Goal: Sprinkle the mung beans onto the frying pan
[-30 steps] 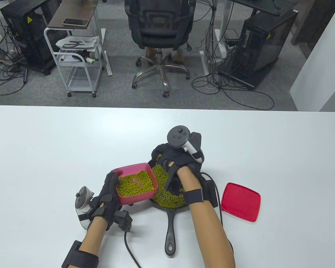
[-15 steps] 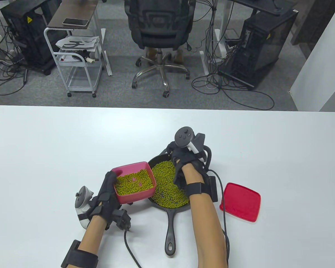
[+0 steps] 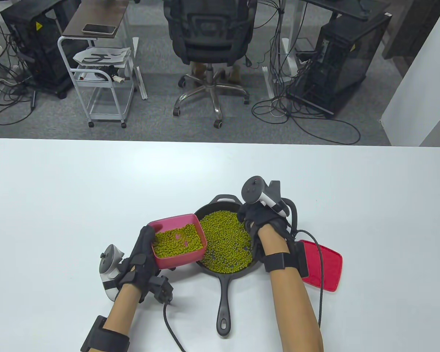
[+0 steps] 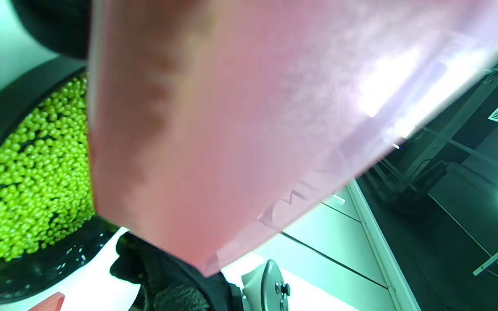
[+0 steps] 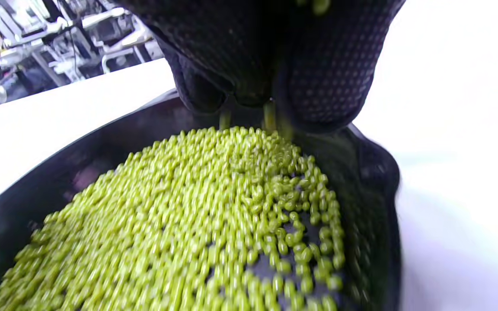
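A black frying pan (image 3: 220,201) lies mid-table, handle toward me, its floor mostly covered with green mung beans (image 3: 225,238). My left hand (image 3: 143,249) grips a pink tub (image 3: 183,259) partly filled with mung beans and holds it at the pan's left rim; in the left wrist view the tub (image 4: 240,129) fills the frame beside the pan's beans (image 4: 28,181). My right hand (image 3: 255,218) hovers over the pan's right rim. In the right wrist view its bunched fingers (image 5: 327,65) hang over the beans (image 5: 180,224), and a few beans fall from them.
The tub's red lid (image 3: 326,264) lies on the white table (image 3: 58,183) right of the pan, partly under my right wrist. Glove cables trail off the table's near edge. An office chair and computer towers stand beyond the far edge.
My right hand has moved from over the pan's middle to its right rim, uncovering the beans. The left hand and tub have stayed put.
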`<state>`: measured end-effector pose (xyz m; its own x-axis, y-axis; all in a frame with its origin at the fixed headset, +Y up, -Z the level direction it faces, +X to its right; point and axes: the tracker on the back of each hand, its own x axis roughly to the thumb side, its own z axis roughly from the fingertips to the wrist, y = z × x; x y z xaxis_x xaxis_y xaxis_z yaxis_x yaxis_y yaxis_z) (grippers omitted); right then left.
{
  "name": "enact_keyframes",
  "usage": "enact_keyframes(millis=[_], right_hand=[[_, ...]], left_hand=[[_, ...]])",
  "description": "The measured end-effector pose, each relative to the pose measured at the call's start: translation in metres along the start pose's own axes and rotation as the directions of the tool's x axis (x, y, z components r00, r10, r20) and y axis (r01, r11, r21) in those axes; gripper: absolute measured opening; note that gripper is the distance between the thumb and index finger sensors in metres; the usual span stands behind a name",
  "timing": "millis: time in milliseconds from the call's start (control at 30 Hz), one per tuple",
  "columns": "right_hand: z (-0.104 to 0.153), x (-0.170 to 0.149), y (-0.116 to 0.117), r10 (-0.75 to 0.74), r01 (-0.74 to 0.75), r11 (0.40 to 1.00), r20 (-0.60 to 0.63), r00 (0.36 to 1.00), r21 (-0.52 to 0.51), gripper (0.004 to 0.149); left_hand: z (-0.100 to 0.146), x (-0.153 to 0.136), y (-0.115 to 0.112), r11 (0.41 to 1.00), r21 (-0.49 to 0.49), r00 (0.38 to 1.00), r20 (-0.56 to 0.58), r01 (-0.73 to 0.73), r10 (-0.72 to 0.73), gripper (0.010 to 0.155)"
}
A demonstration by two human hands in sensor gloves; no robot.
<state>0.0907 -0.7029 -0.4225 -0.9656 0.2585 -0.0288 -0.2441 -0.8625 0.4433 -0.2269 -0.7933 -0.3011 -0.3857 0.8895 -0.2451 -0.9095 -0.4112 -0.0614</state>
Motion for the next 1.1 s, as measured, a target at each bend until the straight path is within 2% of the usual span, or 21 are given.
enact_keyframes(millis=[100,233,400,600,800,933,1033,1100], right_hand=[[0.007,0.002,0.007,-0.004,0.003,0.991,0.009,1.0,0.13,0.038],[0.012,0.007,0.012,-0.09,0.077,0.982,0.067,0.994,0.174,0.042],[0.016,0.014,0.016,-0.22,0.188,0.947,0.1,0.97,0.261,0.055],[0.031,0.032,0.004,-0.26,0.21,0.944,0.183,0.948,0.255,0.056],[0.066,0.072,-0.019,-0.359,0.309,0.933,0.403,0.842,0.185,0.052],[0.083,0.108,-0.011,-0.271,0.218,0.962,0.498,0.824,0.162,0.05],[0.083,0.129,0.007,-0.119,0.054,0.988,0.479,0.87,0.147,0.052],[0.078,0.14,0.022,-0.014,-0.073,0.98,0.429,0.903,0.186,0.062]], left_hand=[[0.001,0.0,-0.002,1.0,-0.006,1.0,0.001,0.007,-0.007,0.08],[0.001,-0.001,-0.002,1.0,-0.012,1.0,0.002,0.01,-0.01,0.08],[0.001,-0.001,-0.003,1.0,-0.012,1.0,0.002,0.023,-0.023,0.08],[0.001,-0.002,-0.004,0.999,-0.01,0.999,-0.001,0.037,-0.037,0.08],[0.0,-0.002,-0.007,0.997,-0.009,0.997,0.003,0.083,-0.083,0.08],[0.001,-0.002,-0.008,0.996,-0.014,0.996,0.009,0.086,-0.086,0.08],[0.001,-0.002,-0.009,0.996,-0.021,0.996,0.011,0.084,-0.084,0.08],[0.001,-0.002,-0.01,0.995,-0.031,0.995,0.02,0.096,-0.096,0.08]])
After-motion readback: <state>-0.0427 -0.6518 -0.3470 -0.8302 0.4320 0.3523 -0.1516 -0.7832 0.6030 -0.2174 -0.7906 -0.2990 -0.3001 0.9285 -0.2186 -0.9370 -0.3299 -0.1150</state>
